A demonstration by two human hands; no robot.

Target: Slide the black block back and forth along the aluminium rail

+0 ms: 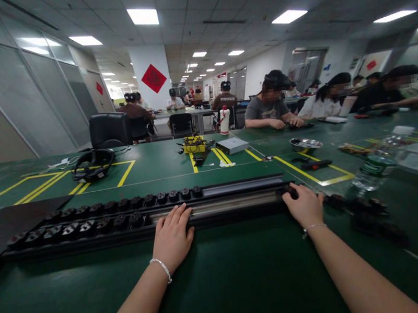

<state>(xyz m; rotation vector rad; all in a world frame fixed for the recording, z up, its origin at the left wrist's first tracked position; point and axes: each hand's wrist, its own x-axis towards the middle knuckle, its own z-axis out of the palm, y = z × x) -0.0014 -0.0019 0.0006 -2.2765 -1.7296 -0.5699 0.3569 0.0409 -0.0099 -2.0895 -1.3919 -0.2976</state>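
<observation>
Two long black rails lie side by side across the green table, the near rail (225, 208) and the far rail (237, 186). Several black socket modules (85, 228) fill the left part of each. My left hand (173, 234) rests flat on the near rail, fingers spread, just right of the last module. My right hand (304, 205) sits at the near rail's right end, fingers curled over the end piece. Both wrists wear thin bracelets.
A clear water bottle (373, 167) lies on its side right of my right hand, beside loose black parts (369, 213). Farther back are a black headset (93, 165), a yellow box (195, 144), a grey box (232, 145) and a metal bowl (305, 144). People sit along the right side.
</observation>
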